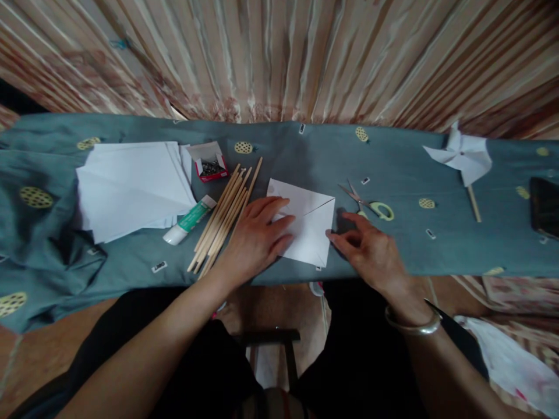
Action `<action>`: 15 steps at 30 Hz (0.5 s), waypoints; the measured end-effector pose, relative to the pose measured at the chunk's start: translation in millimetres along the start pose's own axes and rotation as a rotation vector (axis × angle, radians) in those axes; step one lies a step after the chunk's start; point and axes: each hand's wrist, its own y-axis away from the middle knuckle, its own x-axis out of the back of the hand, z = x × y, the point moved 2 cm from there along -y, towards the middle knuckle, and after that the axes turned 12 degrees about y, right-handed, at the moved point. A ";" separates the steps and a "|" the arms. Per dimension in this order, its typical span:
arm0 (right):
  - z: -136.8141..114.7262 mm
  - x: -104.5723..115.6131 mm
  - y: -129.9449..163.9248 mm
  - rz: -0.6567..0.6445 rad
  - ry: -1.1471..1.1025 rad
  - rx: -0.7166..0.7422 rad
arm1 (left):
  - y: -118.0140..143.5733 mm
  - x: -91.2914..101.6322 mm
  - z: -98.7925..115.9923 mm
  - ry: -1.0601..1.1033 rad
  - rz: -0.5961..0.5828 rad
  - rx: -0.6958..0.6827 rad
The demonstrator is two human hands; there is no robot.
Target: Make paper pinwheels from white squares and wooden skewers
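A square of white paper (305,224) lies on the cloth in front of me, with a dark diagonal slit running in from its upper right corner and a fainter line at the lower right corner. My left hand (262,233) rests on its left part, fingers stretched out and covering that edge. At the right edge, the thumb tip of my right hand (371,250) touches or nearly touches the paper. Its thumb and forefinger are apart, with nothing seen between them. Scissors with yellow-green handles (369,205) lie partly open just beyond the right hand.
Several wooden sticks (225,215), a glue tube (190,220), a small red box of metal pins (212,167) and a stack of white paper (135,186) lie left. A paper pinwheel on a stick (463,154) and a dark phone-like object (545,206) lie right. A curtain (279,58) hangs behind.
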 end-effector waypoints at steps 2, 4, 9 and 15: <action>2.2 5.6 2.4 0.121 0.089 0.038 | 3.9 -4.2 9.6 0.036 -0.077 -0.032; 0.6 9.0 5.2 0.202 0.091 0.149 | 7.7 -10.4 17.6 0.041 -0.161 -0.051; -12.7 -0.7 11.8 0.127 -0.054 0.474 | 12.8 -22.6 23.2 -0.019 -0.210 -0.054; -6.9 -9.8 6.4 -0.042 -0.191 0.479 | 16.0 -23.6 20.8 0.009 -0.147 -0.082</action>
